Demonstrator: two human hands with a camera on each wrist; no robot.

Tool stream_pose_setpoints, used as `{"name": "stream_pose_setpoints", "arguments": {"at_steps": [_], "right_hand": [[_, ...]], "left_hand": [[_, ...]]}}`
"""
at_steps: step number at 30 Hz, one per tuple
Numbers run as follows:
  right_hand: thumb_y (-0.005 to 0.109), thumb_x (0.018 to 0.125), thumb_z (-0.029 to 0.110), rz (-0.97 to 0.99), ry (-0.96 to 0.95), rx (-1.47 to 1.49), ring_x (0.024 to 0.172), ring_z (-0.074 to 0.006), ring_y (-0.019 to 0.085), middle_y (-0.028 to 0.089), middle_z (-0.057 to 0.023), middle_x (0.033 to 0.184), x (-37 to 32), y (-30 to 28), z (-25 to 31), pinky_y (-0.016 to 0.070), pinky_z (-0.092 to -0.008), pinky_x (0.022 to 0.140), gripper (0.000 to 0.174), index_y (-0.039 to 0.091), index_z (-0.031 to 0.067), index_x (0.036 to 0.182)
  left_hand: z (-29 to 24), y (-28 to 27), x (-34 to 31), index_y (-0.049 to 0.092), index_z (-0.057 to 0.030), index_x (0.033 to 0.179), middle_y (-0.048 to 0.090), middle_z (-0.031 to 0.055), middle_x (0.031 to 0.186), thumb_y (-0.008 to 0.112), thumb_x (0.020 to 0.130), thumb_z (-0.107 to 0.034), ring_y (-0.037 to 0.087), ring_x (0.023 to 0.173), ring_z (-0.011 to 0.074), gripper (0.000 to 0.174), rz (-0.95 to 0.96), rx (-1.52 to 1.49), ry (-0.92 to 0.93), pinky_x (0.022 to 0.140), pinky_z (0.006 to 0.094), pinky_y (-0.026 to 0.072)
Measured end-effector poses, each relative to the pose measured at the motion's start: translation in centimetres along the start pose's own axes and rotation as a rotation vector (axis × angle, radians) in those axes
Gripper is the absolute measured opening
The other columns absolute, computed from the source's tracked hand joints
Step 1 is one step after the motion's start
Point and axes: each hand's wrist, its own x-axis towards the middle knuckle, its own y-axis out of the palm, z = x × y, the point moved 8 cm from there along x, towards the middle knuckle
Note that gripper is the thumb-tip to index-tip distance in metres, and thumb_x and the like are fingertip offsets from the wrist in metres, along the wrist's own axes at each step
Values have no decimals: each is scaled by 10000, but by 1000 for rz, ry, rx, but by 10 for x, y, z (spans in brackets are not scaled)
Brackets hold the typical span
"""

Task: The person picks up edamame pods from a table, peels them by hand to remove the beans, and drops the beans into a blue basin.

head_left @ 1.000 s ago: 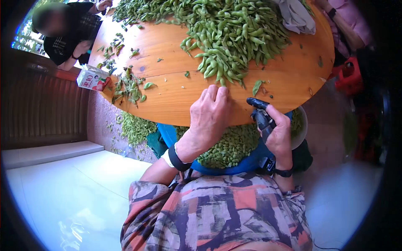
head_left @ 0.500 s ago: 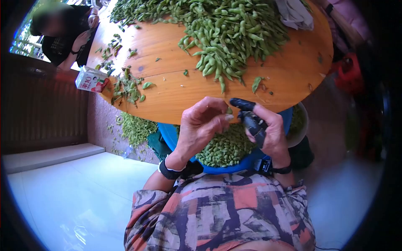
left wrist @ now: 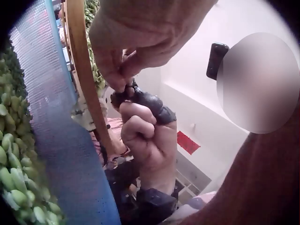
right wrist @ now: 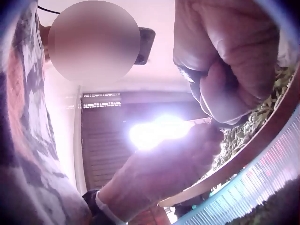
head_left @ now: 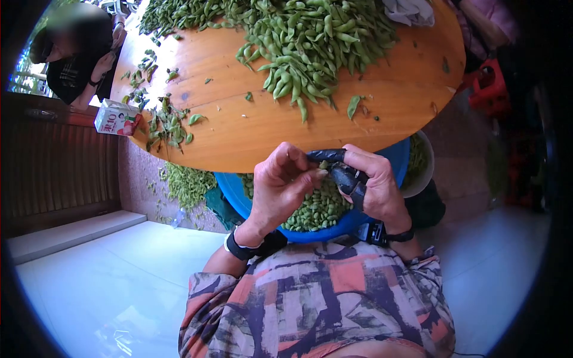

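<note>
Over the basin's far side, my two hands meet at one small green soybean pod (head_left: 324,164). My left hand (head_left: 277,185) pinches it between thumb and fingertips. From the other side my right hand (head_left: 379,185), with black coverings on thumb and index finger, grips the pod's near end; most of the pod is hidden by the fingers. In the left wrist view the other fingers of the right hand (left wrist: 143,124) are curled in. Shelled green beans (head_left: 316,209) fill the blue basin (head_left: 242,206) below the hands.
A large heap of soybean pods (head_left: 322,48) covers the far part of the round wooden table (head_left: 239,137). Plant scraps (head_left: 170,122) and a drink carton (head_left: 116,118) lie at the left edge. A pale bowl (head_left: 427,173) stands right of the basin. Another person (head_left: 77,65) sits at far left.
My left hand has come back from the heap's front edge to above the basin with a pod. The right hand has moved left to meet it, and its black-covered fingers have closed on the pod.
</note>
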Motion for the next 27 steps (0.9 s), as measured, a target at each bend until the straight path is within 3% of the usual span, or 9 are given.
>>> {"name": "stream_pose_setpoints", "arguments": {"at_steps": [4,6,8,10,11,14,20,21,27], "right_hand": [[579,847,38,35,67,184,687,-112,508,544,-44,773,-7,0,-15,408,-239,640,253,649,-21,1082],[540,894,98,187,264,795,578,-76,480,533,-19,706,-17,16,-37,371,-220,536,235,647,-10,1074],[495,937,155,175,234,883,512,-32,437,503,21,646,-20,19,-37,317,-205,466,259,636,-10,1079],[544,864,76,106,30,278,567,-122,519,526,-36,709,-21,9,-21,374,-230,506,246,631,-21,1074],[588,744,-27,-41,-449,-245,672,-262,578,530,-123,809,-24,4,11,454,-301,580,318,626,-25,1060],[586,646,-99,-143,-413,-528,779,-363,576,507,-183,893,-36,5,20,488,-376,682,402,622,-28,1040],[587,690,-69,-425,-246,-472,707,-325,559,521,-154,828,-45,-42,9,458,-343,646,292,603,-41,981],[586,701,-69,-430,-240,-487,707,-322,557,522,-151,818,-48,-45,-1,457,-337,649,295,608,-42,993],[593,754,-64,-307,-186,-383,725,-300,577,537,-153,828,-48,-28,-11,459,-327,651,307,625,-37,1059]], "left_hand": [[7,5,-1,433,-43,812,577,56,736,677,819,97,595,603,122,281,72,-198,-143,518,238,481],[12,10,-3,420,-53,801,576,69,726,689,818,81,598,587,141,300,104,-334,-235,500,242,475],[18,21,-7,441,-55,817,595,103,744,727,787,37,596,539,168,302,210,-569,-327,415,235,439],[18,21,-8,464,-39,849,597,107,747,726,790,28,584,525,161,277,224,-586,-334,418,230,429],[17,17,-8,478,-27,901,591,90,732,713,813,23,602,564,158,256,207,-487,-342,457,239,457],[19,9,-14,558,7,1009,594,49,745,690,832,36,616,614,128,222,149,-299,-316,513,271,484],[-9,9,-25,674,-32,906,586,81,742,661,734,107,605,622,205,221,163,888,358,551,297,476],[-5,8,-27,677,-45,905,574,95,737,657,715,110,593,620,275,246,151,941,370,549,325,477],[11,3,-30,662,-25,908,605,85,755,633,750,125,628,626,228,219,162,1023,337,545,309,493]]}}
